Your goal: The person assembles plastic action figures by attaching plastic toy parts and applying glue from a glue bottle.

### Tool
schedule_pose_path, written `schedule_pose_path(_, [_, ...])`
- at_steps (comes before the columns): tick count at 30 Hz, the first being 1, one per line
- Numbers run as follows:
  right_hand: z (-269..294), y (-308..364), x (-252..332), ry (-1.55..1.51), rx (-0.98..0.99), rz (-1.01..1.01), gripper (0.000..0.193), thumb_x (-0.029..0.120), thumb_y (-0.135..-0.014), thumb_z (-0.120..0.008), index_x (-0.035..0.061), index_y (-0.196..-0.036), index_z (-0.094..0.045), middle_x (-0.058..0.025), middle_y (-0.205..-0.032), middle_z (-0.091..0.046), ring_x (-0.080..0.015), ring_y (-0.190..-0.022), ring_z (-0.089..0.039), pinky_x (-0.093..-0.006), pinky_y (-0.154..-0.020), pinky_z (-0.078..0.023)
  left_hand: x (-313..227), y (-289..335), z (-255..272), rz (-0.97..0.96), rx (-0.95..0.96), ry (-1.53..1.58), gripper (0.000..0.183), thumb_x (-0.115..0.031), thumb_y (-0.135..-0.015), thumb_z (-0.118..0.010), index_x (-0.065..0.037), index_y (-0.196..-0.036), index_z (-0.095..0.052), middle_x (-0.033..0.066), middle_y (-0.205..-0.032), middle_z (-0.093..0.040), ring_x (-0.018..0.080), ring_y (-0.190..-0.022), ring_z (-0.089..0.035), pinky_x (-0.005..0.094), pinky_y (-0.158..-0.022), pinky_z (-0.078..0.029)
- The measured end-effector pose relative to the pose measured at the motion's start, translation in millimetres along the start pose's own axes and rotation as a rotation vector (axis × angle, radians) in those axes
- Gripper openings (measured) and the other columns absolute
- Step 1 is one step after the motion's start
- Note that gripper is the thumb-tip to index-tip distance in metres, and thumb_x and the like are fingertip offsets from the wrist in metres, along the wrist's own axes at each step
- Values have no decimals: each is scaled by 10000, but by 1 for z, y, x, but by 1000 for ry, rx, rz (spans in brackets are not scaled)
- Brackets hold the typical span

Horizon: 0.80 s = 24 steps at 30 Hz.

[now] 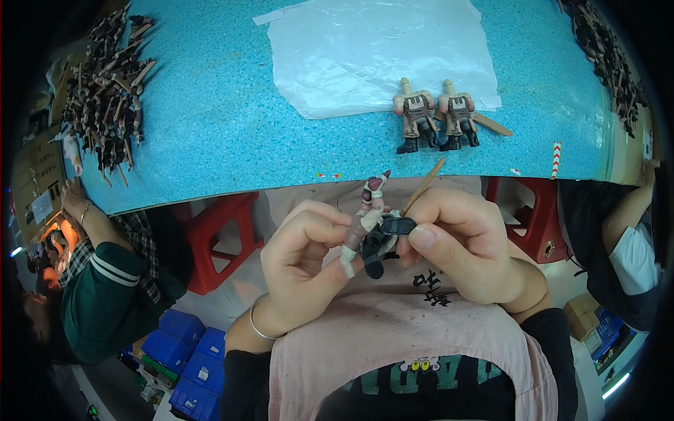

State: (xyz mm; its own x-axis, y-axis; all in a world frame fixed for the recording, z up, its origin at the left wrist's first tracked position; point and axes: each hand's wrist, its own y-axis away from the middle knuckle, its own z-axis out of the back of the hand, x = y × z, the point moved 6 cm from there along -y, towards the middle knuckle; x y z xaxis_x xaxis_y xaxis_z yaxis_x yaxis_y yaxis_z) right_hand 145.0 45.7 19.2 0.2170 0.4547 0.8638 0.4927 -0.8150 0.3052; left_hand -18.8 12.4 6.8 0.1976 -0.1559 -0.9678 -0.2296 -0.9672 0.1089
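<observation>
Our left hand point(298, 245) is gripping a brown-and-white figurine part point(359, 235); our right hand point(463, 242) is pinching a glossy black boot point(399, 225), seemingly for steadiness.

The person's left grip point(302, 256), just left of the frame's centre, is closed in a pinch, fingers curled above the thumb, tips toward the right. The right grip point(467, 256), right of centre, pinches too, its thumb aimed leftward. The left wrist point(263, 316) and right wrist point(523, 291) slant upward and inward from the lower frame.
</observation>
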Motion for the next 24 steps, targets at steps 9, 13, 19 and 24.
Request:
schedule_pose_path(9, [0,-1,1,27,26,24,139,110,-946,-537,-16,-901,-574,-32,-803,-581,-60,-724,-527,-210,-624,-430,-8,-1,0,-61,-43,-195,234,46,-762,-687,41,-966,-571,164,-1058,-547,199,-953,-591,306,-858,-500])
schedule_pose_path(13, [0,-2,-5,-65,18,-9,162,129,-961,-516,-17,-911,-562,-30,-814,-575,-61,-744,-523,-211,-646,-430,-28,-2,-5,-366,-102,-675,283,34,-699,-735,28,-952,-610,170,-1014,-601,253,-861,-617,307,-791,-507])
schedule_pose_path(19, [4,-5,-1,17,90,33,202,162,-975,-493,-13,-890,-550,-32,-801,-551,-82,-735,-501,-227,-662,-426,-32,-9,1,-305,140,-603,267,-189,-796,-698,5,-955,-606,165,-1038,-588,280,-859,-592,348,-808,-468])
schedule_pose_path(24, [-1,-6,8,328,209,197,175,150,-940,-528,7,-843,-557,-77,-731,-522,-192,-667,-501,-298,-608,-404,-24,-22,6,-140,-25,-229,367,-235,-838,-669,18,-1088,-580,145,-1154,-549,223,-1000,-544,340,-877,-435])
